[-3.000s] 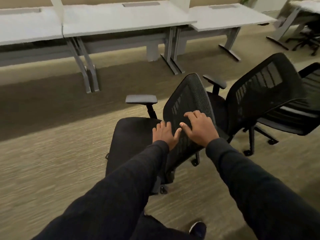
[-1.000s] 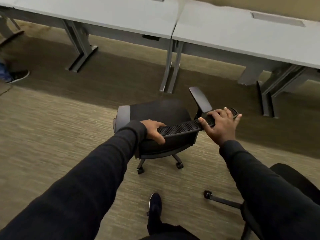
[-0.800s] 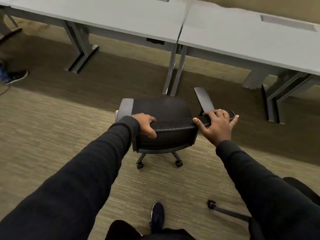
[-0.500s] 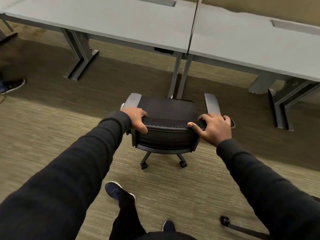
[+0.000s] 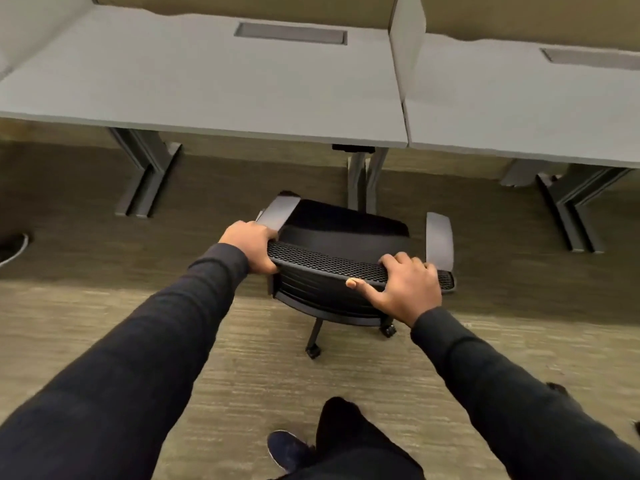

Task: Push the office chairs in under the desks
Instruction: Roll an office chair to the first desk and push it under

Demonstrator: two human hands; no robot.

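Observation:
A black mesh-backed office chair with grey armrests stands on the carpet, facing a grey desk, its seat front just short of the desk's front edge. My left hand grips the left end of the backrest's top rim. My right hand grips the right end of that rim, thumb on the near side. The chair's wheeled base shows below the backrest.
A second grey desk adjoins on the right, past a divider panel. Paired desk legs stand just right of the chair's middle, with other legs to the left. My foot is below; another person's shoe lies at the left edge.
The chair has swung round to face the desk squarely and rolled closer to it. I have stepped forward with it, both hands staying on the backrest rim.

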